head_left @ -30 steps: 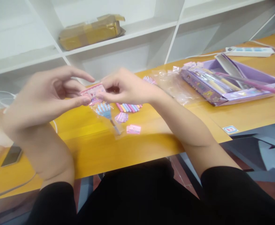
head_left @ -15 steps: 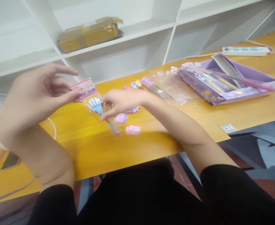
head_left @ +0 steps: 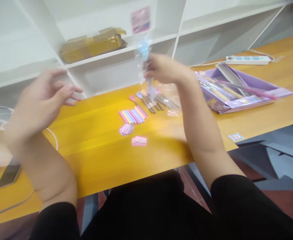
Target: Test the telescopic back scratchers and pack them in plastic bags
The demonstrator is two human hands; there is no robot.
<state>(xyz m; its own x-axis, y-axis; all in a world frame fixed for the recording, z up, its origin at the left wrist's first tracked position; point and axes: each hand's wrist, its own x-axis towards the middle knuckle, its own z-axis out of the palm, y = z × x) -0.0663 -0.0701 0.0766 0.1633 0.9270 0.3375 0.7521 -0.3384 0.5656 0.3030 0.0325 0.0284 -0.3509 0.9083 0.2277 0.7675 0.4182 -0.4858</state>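
1. Gripping the bagged blue scratcher (head_left: 144, 48) near its middle, the right hand (head_left: 166, 68) holds it upright above the bench (head_left: 98, 150), in front of the white shelf (head_left: 158, 35).
2. The left hand (head_left: 42, 100) is raised over the bench's left side, fingers loosely parted, with nothing to be seen in it.
3. I'd judge the scratcher light, its stem stiff and its spread prongs the likeliest part to bend. The clear bag looks thin and slippery, apt to slide under the fingers.
4. The stem just below the prongs seems the surest place to hold, pinched through the bag; the pink card (head_left: 140, 20) at the top would probably crease or tear if it took the weight.
5. From here the card is too blurred to read, and the bag's edges melt into the shelf behind.
6. The fingers' far side is hidden, and the pale lower handle partly covers the other scratchers (head_left: 138, 95) on the bench.
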